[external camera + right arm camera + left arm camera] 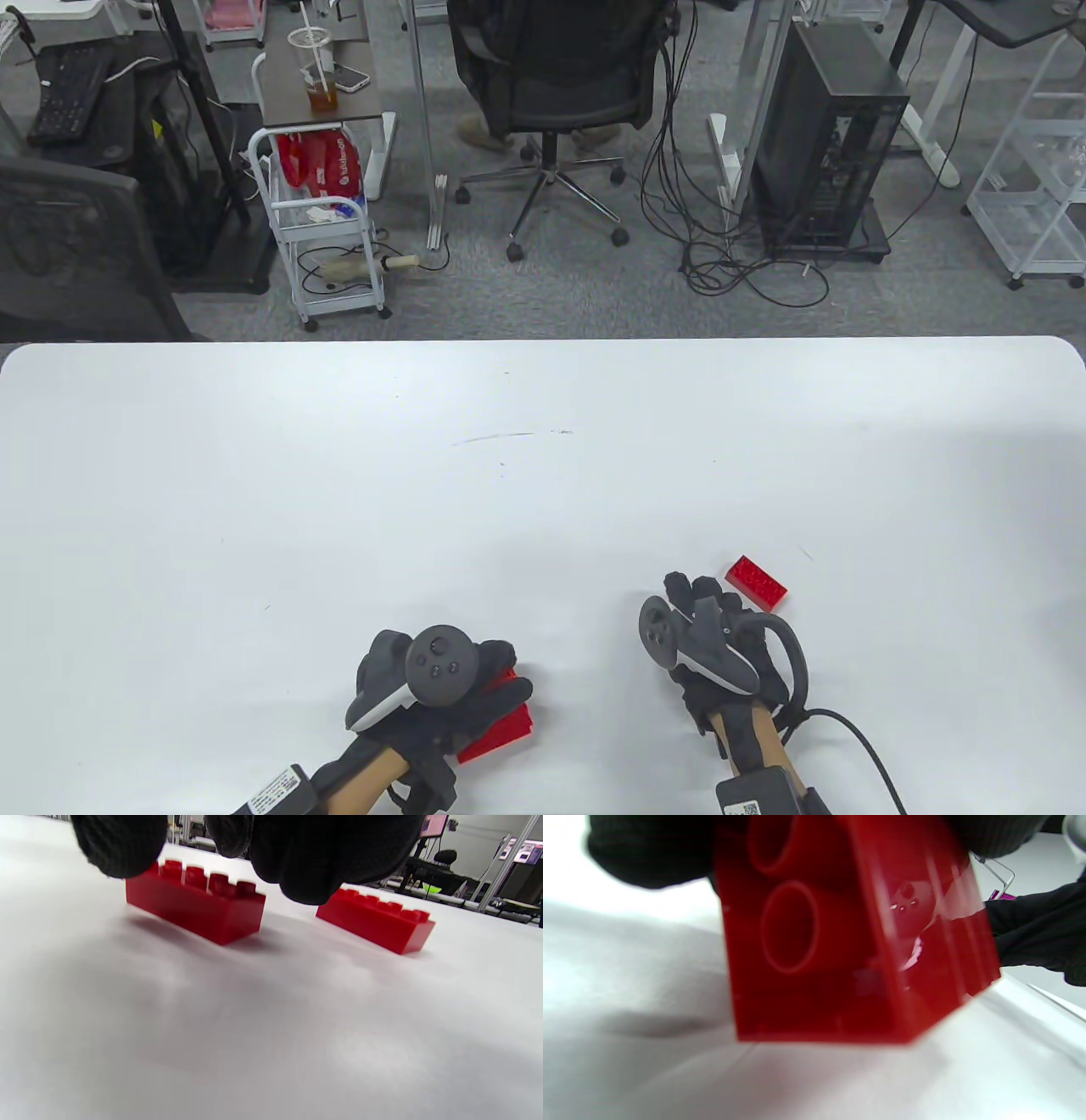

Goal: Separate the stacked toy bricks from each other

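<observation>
The left hand point(441, 679) grips a red stack point(501, 722) low over the table point(543, 475), near its front edge; the left wrist view shows the hollow underside of the stack's bottom brick tilted toward the camera, with gloved fingers point(649, 853) wrapped over the top. To its right, the right hand point(713, 637) holds nothing; its fingertips point(305, 857) hang curled just above the tabletop, though how far they are closed I cannot tell. Just beyond those fingertips lie two single bricks, studs up and apart: the nearer brick point(199, 904) and, to the right, a farther brick point(377, 923). A hard pull could make the bricks release suddenly, sending a piece off the near edge or into the loose bricks. Wide open table lies ahead of both hands and between them; the near edge is the tight side.
</observation>
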Demonstrator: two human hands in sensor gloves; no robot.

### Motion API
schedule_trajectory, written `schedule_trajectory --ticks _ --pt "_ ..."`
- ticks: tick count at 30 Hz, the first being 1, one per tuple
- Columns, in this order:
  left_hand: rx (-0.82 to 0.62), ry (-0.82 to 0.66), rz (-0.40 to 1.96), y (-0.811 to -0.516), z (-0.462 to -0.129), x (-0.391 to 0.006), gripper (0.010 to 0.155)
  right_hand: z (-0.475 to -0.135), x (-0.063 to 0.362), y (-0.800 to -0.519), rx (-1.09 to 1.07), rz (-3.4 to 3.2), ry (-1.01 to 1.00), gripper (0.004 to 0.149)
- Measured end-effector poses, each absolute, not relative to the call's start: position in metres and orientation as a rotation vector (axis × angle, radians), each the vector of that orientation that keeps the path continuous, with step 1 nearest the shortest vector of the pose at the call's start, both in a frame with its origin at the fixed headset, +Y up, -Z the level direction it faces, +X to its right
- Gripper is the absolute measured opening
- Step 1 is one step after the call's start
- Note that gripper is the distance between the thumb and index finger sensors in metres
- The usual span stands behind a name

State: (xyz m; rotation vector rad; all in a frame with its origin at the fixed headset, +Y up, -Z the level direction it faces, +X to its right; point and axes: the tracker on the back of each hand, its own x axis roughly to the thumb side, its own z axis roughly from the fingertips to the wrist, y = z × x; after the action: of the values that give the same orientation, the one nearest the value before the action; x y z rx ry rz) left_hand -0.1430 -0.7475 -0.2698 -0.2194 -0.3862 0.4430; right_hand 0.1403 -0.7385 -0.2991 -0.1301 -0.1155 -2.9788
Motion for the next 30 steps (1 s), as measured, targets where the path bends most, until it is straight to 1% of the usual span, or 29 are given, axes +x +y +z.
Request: schedule_trajectory --ticks 4,6,10,11,15,19,23,30 --pt "-0.201 -0.336 0.487 -0.745 -0.271 -0.148 0.071 -0.289 0.136 -0.727 -0.178 -3.066 0.114 0.077" --pt "-0.204 -0.321 0.525 -0.744 -0.272 -0.15 0.071 -0.284 0.132 -0.723 -0.23 -3.094 0.189 0.077" --pt "-0.218 -0.311 0.587 -0.744 -0.273 -0.152 0.072 -0.272 0.121 -0.718 -0.395 -3.22 0.28 0.075" --pt "-0.222 -0.312 0.6 -0.744 -0.273 -0.153 0.073 -0.269 0.118 -0.717 -0.432 -3.26 0.275 0.075" --pt "-0.24 -0.315 0.641 -0.745 -0.274 -0.153 0.074 -0.263 0.111 -0.718 -0.57 -3.382 0.224 0.074" --pt "-0.264 -0.328 0.714 -0.745 -0.276 -0.154 0.074 -0.262 0.105 -0.722 -0.712 -3.487 0.123 0.074" --pt "-0.29 -0.355 0.81 -0.746 -0.277 -0.155 0.075 -0.262 0.098 -0.73 -0.856 -3.561 -0.094 0.077" --pt "-0.285 -0.393 0.862 -0.746 -0.277 -0.155 0.074 -0.259 0.086 -0.739 -0.993 -3.566 -0.305 0.078"
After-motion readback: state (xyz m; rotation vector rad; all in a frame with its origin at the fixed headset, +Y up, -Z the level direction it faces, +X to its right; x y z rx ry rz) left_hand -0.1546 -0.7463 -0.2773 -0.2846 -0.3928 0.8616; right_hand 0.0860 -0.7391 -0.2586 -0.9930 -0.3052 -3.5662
